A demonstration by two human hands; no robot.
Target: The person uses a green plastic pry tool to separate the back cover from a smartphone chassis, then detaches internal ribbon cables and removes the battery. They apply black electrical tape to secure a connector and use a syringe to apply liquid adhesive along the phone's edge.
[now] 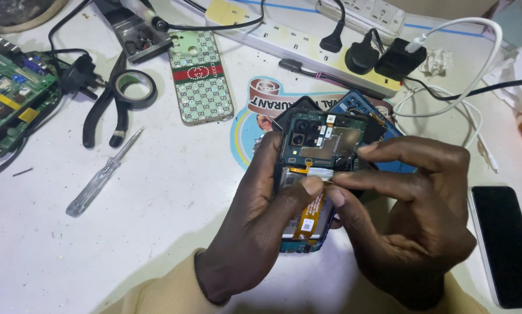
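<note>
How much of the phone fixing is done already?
Done: the opened phone has its back off, so the green board and camera show; a blue cover lies behind it. In hand: the left hand holds the phone while the right hand pinches a small strip near its middle. Left: the phone is still open, its orange ribbon cable bare.

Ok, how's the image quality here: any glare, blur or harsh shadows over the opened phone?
Head view: even, soft light; opened phone sharp between left hand and right hand; faint shadows under both; mild sheen on the dark phone; edges slightly bowed.
</note>
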